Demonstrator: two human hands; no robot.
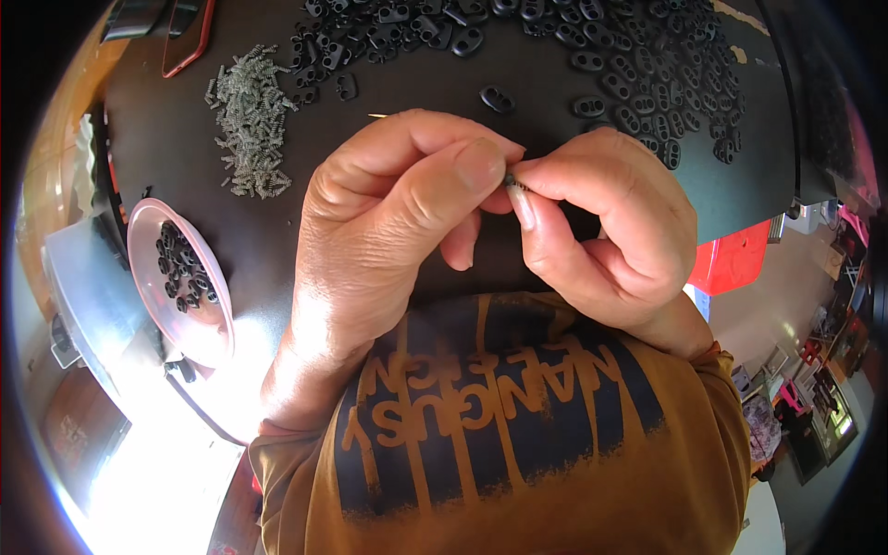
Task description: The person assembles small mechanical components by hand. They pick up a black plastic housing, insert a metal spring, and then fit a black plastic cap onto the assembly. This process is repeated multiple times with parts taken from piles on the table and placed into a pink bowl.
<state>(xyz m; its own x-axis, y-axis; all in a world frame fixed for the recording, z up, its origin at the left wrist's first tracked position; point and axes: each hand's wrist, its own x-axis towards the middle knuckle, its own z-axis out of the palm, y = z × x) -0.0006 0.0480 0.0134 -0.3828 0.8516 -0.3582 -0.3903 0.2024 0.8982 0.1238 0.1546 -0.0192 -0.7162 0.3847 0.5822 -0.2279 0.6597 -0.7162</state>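
Both my hands meet above the dark table, fingertips almost touching. Between the thumb and forefinger of my right hand [615, 227] is a small coil spring [514, 182], mostly covered by the fingers. My left hand [402, 199] is closed in a pinch right beside it; whatever it grips is hidden behind the thumb. Beyond my left hand lies a heap of metal springs [252, 129]. A lone black two-hole cord lock piece [498, 99] rests just past my fingertips. Many similar black pieces [638, 88] spread over the far right, with smaller black plastic parts [370, 35] at the far middle.
At the left edge a pink bowl [139, 242] holds several black pieces [185, 268], with a clear plastic bin [88, 277] beyond it. A red-edged phone [190, 37] lies at the far left. Off the table's right side is a red box [731, 261].
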